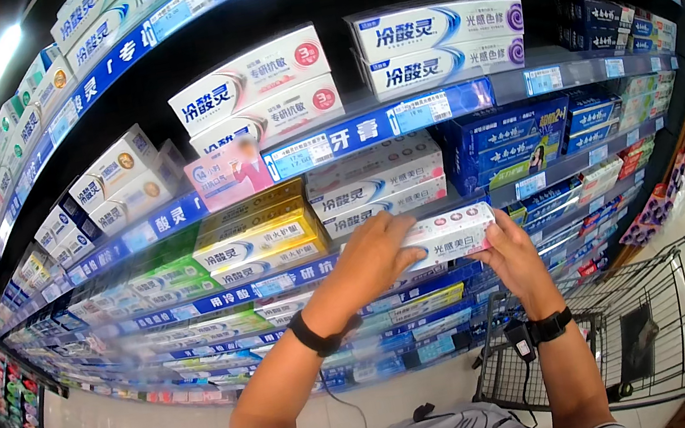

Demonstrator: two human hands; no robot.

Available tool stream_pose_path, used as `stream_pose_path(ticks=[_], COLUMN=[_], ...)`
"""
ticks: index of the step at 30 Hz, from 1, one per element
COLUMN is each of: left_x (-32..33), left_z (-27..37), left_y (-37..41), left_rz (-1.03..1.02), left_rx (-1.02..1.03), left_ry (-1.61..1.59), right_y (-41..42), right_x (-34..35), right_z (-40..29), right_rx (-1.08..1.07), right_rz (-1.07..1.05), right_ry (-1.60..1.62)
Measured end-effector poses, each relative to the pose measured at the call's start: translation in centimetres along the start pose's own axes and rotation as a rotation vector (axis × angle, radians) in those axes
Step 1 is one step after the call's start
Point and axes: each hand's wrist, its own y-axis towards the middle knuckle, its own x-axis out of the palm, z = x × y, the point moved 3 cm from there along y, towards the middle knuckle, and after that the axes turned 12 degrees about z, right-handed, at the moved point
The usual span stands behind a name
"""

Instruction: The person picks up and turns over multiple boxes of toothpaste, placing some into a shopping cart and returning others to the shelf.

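In front of the shelf, a white toothpaste carton (453, 237) with pink round marks is held level between both hands. My left hand (371, 251) grips its left end, thumb on the front face and fingers over the top. At the carton's right end, the fingers and thumb of my right hand (511, 253) close around the corner. Just behind and above it, a stack of similar white toothpaste cartons (373, 195) rests on the shelf. Yellow toothpaste cartons (261, 242) lie to the left of that stack, and blue toothpaste cartons (498, 142) to its right.
A wire shopping cart (659, 295) stands at the lower right. Above the hands runs a shelf edge with price labels (421, 112) and a pink promotional card (226, 176) jutting out. More white cartons (442, 38) sit higher up. A cable (349, 405) hangs below my left forearm.
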Motion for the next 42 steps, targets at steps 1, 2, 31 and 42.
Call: stream_pose_path(ticks=[1, 2, 31, 42], left_x=[0.4, 0.3, 0.9, 1.1], left_z=[0.0, -0.1, -3.6, -3.8], left_y=[0.3, 0.7, 1.8, 1.6], left_rz=[-0.015, -0.047, 0.285, 0.345], left_rx=[0.003, -0.003, 0.170, 0.184], left_ry=[-0.005, 0.037, 0.352, 0.393], right_y=[0.0, 0.3, 1.7, 2.6], right_x=[-0.2, -0.4, 2.8, 3.5], right_z=[0.0, 0.1, 1.4, 2.8], right_rx=[-0.001, -0.006, 0.030, 0.069], right_rz=[0.007, 0.025, -0.039, -0.068], right_ry=[0.008, 0.001, 0.093, 0.082])
